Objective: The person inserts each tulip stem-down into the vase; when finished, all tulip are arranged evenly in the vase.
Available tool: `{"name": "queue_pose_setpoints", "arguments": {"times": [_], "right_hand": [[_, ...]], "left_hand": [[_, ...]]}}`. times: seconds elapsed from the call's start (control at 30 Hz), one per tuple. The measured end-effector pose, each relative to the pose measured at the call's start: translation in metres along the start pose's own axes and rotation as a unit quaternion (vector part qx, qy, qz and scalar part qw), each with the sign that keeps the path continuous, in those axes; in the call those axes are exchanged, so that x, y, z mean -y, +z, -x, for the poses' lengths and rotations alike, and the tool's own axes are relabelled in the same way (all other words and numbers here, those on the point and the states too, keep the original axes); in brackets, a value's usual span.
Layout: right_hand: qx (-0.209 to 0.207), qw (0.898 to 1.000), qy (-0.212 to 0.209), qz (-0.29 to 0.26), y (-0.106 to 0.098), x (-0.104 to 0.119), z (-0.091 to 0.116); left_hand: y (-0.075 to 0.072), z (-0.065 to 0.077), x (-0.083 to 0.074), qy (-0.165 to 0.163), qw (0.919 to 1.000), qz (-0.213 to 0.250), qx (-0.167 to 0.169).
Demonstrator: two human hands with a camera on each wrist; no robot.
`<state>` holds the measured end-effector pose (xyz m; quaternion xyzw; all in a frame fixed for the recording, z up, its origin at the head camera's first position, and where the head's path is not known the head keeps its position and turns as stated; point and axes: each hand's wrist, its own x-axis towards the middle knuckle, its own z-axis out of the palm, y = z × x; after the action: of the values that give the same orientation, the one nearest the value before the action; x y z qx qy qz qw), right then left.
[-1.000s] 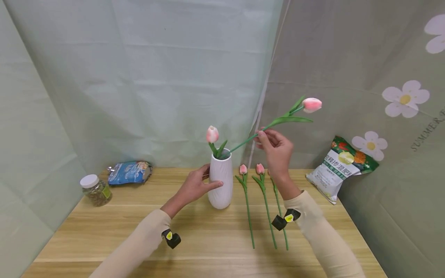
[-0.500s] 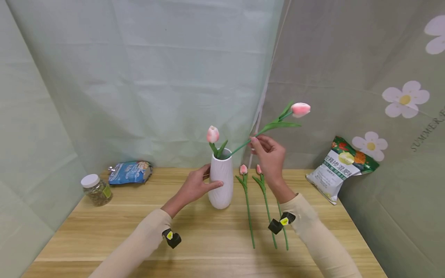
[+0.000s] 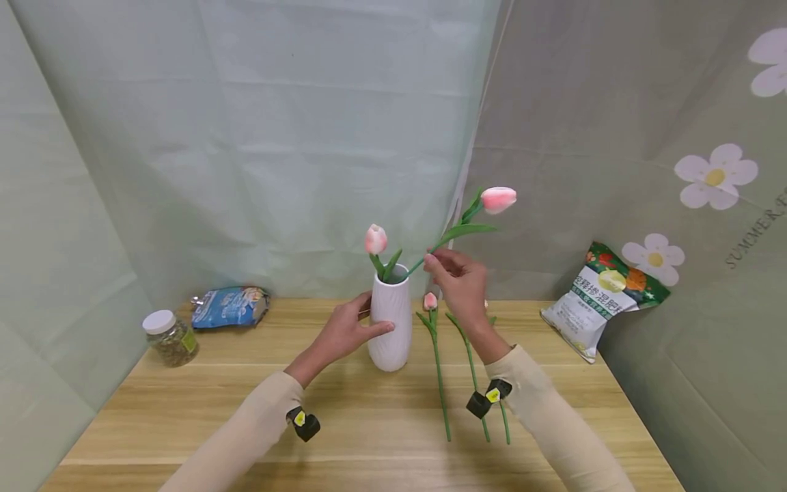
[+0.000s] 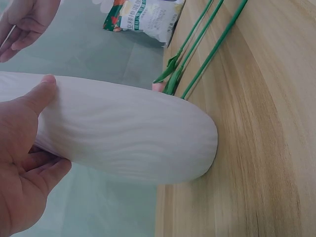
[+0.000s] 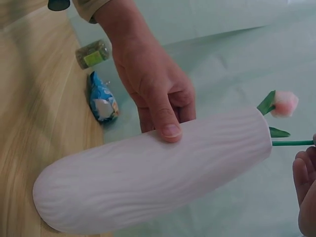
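Observation:
A white ribbed vase (image 3: 391, 328) stands upright on the wooden table. My left hand (image 3: 346, 333) grips its left side, thumb across the front, as the left wrist view shows on the vase wall (image 4: 128, 128). One pink tulip (image 3: 376, 239) stands in the vase, its leaves at the mouth. Between thumb and fingers, my right hand (image 3: 461, 283) pinches the green stem of a second tulip (image 3: 498, 200), which leans up to the right. That stem (image 5: 292, 143) enters the vase mouth in the right wrist view.
Several tulips, among them a left one (image 3: 439, 369), lie on the table right of the vase, partly hidden by my right arm. A fertilizer bag (image 3: 599, 301) leans at the back right. A blue bag (image 3: 230, 305) and a white-lidded jar (image 3: 171, 338) stand at the left.
My right hand has moved left and down toward the vase, and the pinched tulip has gone with it, its stem deeper in the mouth. The left hand and vase have stayed put.

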<state>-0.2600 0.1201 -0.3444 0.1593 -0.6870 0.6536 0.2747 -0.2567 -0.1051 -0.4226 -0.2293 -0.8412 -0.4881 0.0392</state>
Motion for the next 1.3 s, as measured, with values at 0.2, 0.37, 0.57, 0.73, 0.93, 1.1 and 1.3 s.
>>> {"name": "queue_pose_setpoints", "arguments": {"times": [0.2,0.37,0.57,0.73,0.93,1.1,1.3], "right_hand": [[0.046,0.998,0.009,0.040,0.005,0.015,0.007],[0.083,0.994,0.025,0.065,0.006,0.027,0.013],[0.108,0.990,0.034,0.083,0.007,0.026,0.016],[0.122,0.988,0.038,0.084,0.006,0.029,0.018],[0.101,0.990,0.036,0.094,0.007,0.034,0.018],[0.099,0.990,0.028,0.094,0.007,0.015,0.014],[0.115,0.988,0.009,0.102,0.006,-0.010,0.010]], "left_hand": [[0.001,0.001,0.000,-0.003,1.0000,-0.003,0.001],[0.000,0.001,0.000,-0.002,1.0000,-0.004,0.000],[0.000,0.001,0.000,-0.005,1.0000,0.001,0.001],[0.000,0.001,0.000,-0.003,1.0000,0.001,0.002],[0.000,0.002,-0.001,-0.007,1.0000,0.000,0.005],[-0.001,0.002,-0.001,-0.010,0.9999,-0.003,0.004],[-0.001,0.001,-0.001,-0.007,1.0000,0.001,0.004]]}}
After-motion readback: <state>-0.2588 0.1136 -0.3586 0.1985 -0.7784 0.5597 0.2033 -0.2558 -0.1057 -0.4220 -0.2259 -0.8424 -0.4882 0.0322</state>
